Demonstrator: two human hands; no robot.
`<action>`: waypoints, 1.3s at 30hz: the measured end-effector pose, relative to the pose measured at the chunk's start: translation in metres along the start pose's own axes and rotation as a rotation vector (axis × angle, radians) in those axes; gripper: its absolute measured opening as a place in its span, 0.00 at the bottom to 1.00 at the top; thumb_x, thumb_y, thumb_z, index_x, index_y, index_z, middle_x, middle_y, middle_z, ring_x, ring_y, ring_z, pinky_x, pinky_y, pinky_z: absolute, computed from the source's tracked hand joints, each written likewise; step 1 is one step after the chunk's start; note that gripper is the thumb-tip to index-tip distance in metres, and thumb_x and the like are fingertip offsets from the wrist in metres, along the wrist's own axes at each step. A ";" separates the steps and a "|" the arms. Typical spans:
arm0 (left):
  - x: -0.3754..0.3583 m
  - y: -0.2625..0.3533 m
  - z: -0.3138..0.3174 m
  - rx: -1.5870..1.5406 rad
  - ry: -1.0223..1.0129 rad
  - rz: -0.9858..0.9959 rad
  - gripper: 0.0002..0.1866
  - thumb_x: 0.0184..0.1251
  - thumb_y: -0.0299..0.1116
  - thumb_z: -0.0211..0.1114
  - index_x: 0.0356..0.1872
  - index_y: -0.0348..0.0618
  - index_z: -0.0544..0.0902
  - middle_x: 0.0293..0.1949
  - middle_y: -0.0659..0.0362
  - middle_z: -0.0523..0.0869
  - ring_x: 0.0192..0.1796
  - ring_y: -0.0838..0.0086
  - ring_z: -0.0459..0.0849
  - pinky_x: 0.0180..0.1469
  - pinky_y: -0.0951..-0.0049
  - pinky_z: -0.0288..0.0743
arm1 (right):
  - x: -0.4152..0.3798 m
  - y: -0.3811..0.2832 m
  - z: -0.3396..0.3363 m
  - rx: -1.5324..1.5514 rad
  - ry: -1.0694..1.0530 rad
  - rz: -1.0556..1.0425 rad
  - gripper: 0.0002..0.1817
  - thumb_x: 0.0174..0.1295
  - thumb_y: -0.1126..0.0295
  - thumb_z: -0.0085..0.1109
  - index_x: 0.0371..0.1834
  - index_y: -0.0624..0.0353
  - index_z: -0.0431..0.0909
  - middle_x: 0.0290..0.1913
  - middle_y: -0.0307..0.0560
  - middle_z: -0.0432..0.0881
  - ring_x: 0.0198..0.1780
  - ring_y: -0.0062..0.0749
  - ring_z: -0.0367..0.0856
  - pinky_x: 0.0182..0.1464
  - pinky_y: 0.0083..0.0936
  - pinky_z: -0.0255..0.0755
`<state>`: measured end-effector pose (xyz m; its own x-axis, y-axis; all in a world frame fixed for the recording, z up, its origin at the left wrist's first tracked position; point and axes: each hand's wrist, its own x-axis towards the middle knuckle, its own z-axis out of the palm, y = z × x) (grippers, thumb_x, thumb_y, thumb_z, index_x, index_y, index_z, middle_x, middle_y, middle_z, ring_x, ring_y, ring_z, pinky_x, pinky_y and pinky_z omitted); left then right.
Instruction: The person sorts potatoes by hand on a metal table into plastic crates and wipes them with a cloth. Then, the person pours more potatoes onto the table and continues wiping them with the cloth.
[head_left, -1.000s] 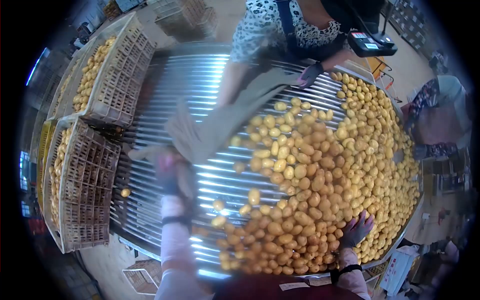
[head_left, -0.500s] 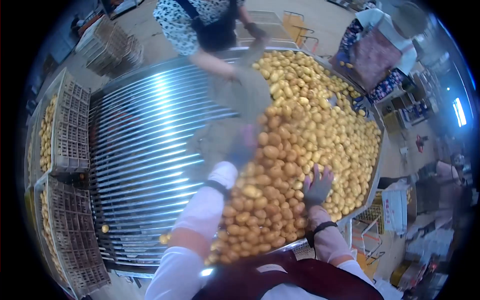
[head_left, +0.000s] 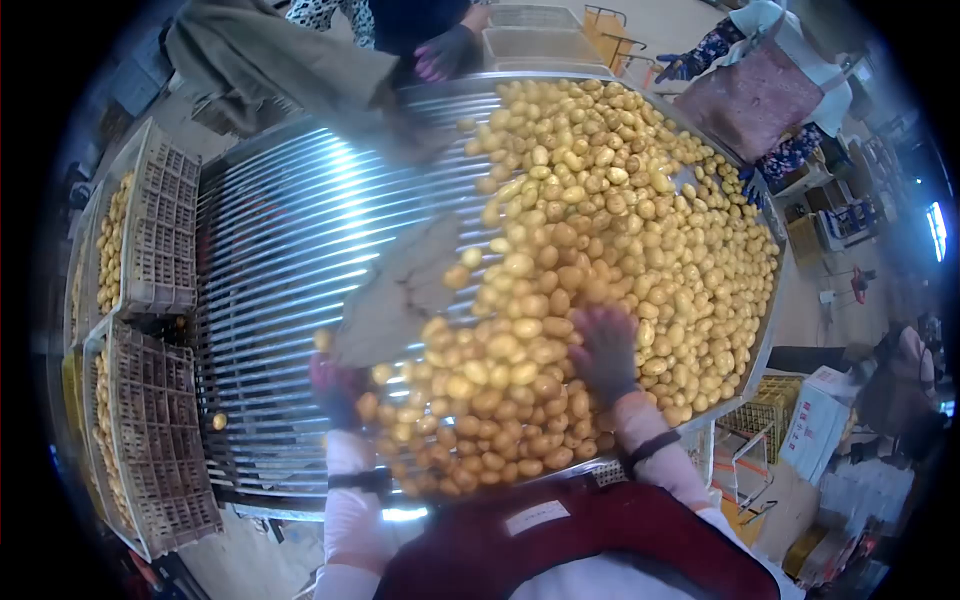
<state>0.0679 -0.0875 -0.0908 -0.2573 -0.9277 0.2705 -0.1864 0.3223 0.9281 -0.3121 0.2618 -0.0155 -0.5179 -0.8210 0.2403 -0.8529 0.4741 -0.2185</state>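
My left hand (head_left: 338,388), in a dark glove with pink fingertips, is blurred at the lower left edge of the potato heap. It grips the near end of a grey-brown cloth (head_left: 400,290) that lies over the metal rollers (head_left: 290,250). Palm down and fingers spread, my right hand (head_left: 605,352) rests on the potatoes (head_left: 650,270), wearing a similar glove. The potatoes cover the right part of the roller table and reach its near edge.
Beyond the table, a person's gloved hand (head_left: 448,55) is near another brown cloth (head_left: 280,70), blurred by motion. Another person's gloved hand (head_left: 757,188) is at the right rim. Potato-filled crates (head_left: 155,430) stand along the left side. One potato (head_left: 219,421) sits on the left rollers.
My left hand has moved left and toward me with the cloth. My right hand has shifted slightly left. Potatoes have spread left over the rollers. The far cloth has swung to the upper left.
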 end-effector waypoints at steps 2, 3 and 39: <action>-0.016 0.050 -0.017 -0.078 0.035 -0.211 0.30 0.73 0.40 0.63 0.72 0.40 0.68 0.56 0.54 0.77 0.54 0.71 0.77 0.58 0.67 0.73 | 0.013 0.023 0.008 -0.134 0.020 -0.006 0.32 0.60 0.53 0.62 0.70 0.40 0.73 0.74 0.51 0.66 0.76 0.69 0.53 0.73 0.67 0.47; -0.026 0.053 -0.028 0.104 0.092 -0.209 0.30 0.74 0.40 0.62 0.73 0.40 0.67 0.60 0.53 0.74 0.58 0.69 0.75 0.62 0.64 0.71 | 0.020 0.024 0.005 -0.153 0.016 -0.015 0.32 0.59 0.54 0.62 0.70 0.41 0.73 0.74 0.52 0.66 0.76 0.70 0.53 0.73 0.68 0.47; -0.020 0.114 0.075 -0.335 -0.767 -0.428 0.22 0.75 0.39 0.57 0.65 0.42 0.75 0.50 0.56 0.86 0.46 0.72 0.84 0.47 0.73 0.78 | -0.019 -0.069 -0.051 0.431 0.418 0.159 0.19 0.60 0.60 0.68 0.49 0.59 0.80 0.37 0.47 0.81 0.39 0.42 0.78 0.43 0.40 0.71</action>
<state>-0.0192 -0.0182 -0.0095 -0.8070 -0.5386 -0.2421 -0.1574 -0.1989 0.9673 -0.2465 0.2613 0.0437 -0.6925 -0.5153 0.5049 -0.7055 0.3373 -0.6233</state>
